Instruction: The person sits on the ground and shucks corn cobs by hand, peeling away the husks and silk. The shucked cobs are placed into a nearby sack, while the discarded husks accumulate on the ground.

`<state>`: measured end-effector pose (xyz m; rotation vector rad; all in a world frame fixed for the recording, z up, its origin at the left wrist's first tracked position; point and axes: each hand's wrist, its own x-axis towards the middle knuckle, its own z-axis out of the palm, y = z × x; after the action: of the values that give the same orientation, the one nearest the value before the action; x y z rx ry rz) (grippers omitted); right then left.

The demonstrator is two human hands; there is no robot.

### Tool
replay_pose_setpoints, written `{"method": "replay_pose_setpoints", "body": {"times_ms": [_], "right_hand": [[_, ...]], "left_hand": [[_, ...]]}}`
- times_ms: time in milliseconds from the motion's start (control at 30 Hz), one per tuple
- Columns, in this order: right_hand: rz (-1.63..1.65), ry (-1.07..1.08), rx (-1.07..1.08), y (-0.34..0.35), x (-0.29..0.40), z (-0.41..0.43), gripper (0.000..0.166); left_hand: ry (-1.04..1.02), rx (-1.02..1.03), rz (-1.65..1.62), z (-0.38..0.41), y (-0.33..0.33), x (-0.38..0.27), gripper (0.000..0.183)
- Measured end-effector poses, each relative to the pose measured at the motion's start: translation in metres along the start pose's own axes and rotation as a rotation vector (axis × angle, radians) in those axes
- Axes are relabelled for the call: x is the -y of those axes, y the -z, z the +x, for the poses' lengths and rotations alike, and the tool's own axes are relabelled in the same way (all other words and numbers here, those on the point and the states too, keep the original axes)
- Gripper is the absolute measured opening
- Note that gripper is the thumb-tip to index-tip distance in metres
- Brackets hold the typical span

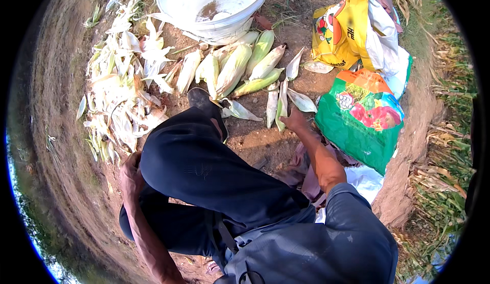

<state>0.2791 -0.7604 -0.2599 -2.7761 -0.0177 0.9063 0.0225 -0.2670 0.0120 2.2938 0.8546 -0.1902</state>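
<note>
My right hand (295,120) reaches down to the ground, its fingers at the lower end of a small, slim ear of corn in its husk (282,106); whether it grips the ear is unclear. A similar slim husk (271,104) lies just left of it, and a loose pale husk leaf (302,99) just above the hand. My left hand (132,171) hangs beside my bent knee, its fingers curled and partly hidden; nothing shows in it. Several larger unhusked corn ears (233,69) lie in a heap beyond my shoe.
A white plastic tub (214,25) stands behind the corn. Stripped husks (122,92) are piled at the left. At the right are a yellow bag (337,35) and a green printed bag (356,130). Cloth (298,165) lies below my right hand. Dry stalks (440,180) edge the far right.
</note>
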Motion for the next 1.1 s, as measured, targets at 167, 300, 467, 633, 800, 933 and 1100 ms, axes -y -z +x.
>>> {"method": "replay_pose_setpoints", "body": {"times_ms": [167,300,467,633,800,933,1100], "right_hand": [[-0.024,-0.133,0.060,-0.003,0.038,-0.003,0.077],[0.091,-0.176,0.112,0.006,0.037,-0.002,0.070],[1.074,-0.376,0.434,0.010,0.036,-0.038,0.046],[1.474,-0.158,0.705,0.035,0.053,-0.081,0.039],[1.267,0.309,0.684,0.117,0.137,-0.119,0.059],[0.909,0.741,0.535,0.208,0.244,-0.161,0.060],[0.654,1.190,0.308,0.268,0.385,-0.244,0.067]], "left_hand": [[0.012,0.042,0.076,0.001,0.004,-0.028,0.025],[-0.110,0.025,-0.003,0.005,0.001,-0.021,0.022],[-0.079,-0.012,0.015,0.002,0.005,-0.020,0.021],[-0.174,-0.094,-0.055,-0.003,0.008,-0.016,0.020],[-0.154,-0.145,-0.184,-0.004,0.023,-0.022,0.022],[-0.089,-0.174,-0.414,0.007,0.027,-0.013,0.028],[-0.128,-0.268,-0.761,0.003,0.053,-0.005,0.035]]}}
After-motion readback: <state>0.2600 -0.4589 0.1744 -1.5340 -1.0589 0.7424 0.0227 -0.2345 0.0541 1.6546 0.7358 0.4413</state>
